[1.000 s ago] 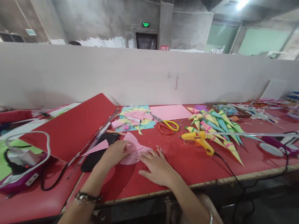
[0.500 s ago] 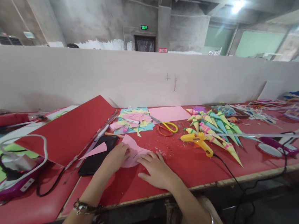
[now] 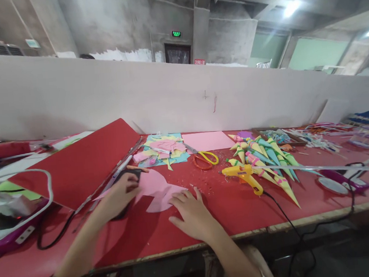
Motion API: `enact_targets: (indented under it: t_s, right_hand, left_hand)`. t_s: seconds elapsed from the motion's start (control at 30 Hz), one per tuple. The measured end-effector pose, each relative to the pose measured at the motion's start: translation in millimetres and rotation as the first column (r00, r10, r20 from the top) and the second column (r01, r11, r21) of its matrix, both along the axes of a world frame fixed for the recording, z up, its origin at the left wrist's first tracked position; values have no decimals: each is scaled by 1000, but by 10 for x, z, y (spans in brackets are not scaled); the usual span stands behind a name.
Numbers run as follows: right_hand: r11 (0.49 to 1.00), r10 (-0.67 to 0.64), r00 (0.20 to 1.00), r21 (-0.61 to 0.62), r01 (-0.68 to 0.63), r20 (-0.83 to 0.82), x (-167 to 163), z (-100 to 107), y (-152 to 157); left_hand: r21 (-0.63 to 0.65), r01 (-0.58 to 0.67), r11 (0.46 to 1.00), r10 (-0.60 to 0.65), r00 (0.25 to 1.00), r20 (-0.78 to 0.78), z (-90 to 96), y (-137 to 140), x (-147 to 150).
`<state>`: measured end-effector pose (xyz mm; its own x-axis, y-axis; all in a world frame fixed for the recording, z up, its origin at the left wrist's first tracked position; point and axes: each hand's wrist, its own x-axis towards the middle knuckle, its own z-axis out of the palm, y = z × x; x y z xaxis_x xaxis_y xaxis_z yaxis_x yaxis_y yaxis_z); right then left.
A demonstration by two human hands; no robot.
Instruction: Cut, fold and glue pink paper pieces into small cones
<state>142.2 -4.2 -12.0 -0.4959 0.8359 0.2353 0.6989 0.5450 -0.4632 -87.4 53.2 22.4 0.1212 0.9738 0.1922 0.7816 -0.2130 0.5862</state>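
A cut piece of pink paper point(image 3: 154, 184) with lobed edges lies on the red tabletop in front of me. My right hand point(image 3: 189, 210) rests on its right end, fingers stretched out and spread. Over the black phone point(image 3: 126, 175), just left of the paper, is my left hand point(image 3: 124, 191). Its fingers are bent and blurred by motion, so whether they grip anything is unclear. A narrow pink paper strip point(image 3: 101, 195) pokes out beside the left wrist, partly hidden by it.
Paper scraps point(image 3: 166, 148), scissors point(image 3: 206, 158) and a pink sheet point(image 3: 207, 141) lie toward the white partition point(image 3: 167, 96). On the right are a yellow glue gun point(image 3: 243, 173) with a trailing cord and several paper cones point(image 3: 283, 185). A purple power strip point(image 3: 18, 237) stands left.
My left hand has moved left, off the pink paper and over the phone. More of the paper's left side now shows. My right hand has stayed almost in place.
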Motion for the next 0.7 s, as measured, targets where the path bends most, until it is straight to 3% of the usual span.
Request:
enact_targets:
  t_s: [0.1,0.2,0.3,0.4,0.47,0.53,0.57,0.7]
  right_hand:
    - [1000,-15,1000,9,15,-8,14,-5,5]
    - [999,-35,999,15,35,-6,19,-2,2]
    - [997,-66,998,25,66,-5,24,0,-6]
    - [996,-74,997,46,75,-9,33,-9,-6]
    - [996,-67,998,57,67,-9,45,-18,-1]
    - [996,-63,998,63,63,-6,62,-25,6]
    - [996,-65,998,64,65,-5,73,-27,10]
    - [994,-92,996,57,91,7,126,-24,20]
  left_hand:
    - [15,-132,991,131,991,11,75,-36,-287]
    - [78,-151,985,163,970,-181,59,-67,-446]
    - [217,-122,969,207,877,-434,34,-121,-410]
    - [349,-77,934,266,803,-534,37,-158,-215]
    - [295,-2,955,173,813,-556,18,-155,-51]
    - [132,195,972,-89,823,-562,-44,-145,94]
    - [79,241,967,-158,817,-555,-88,-147,151]
    - [-3,242,970,-205,816,-541,-246,-239,267]
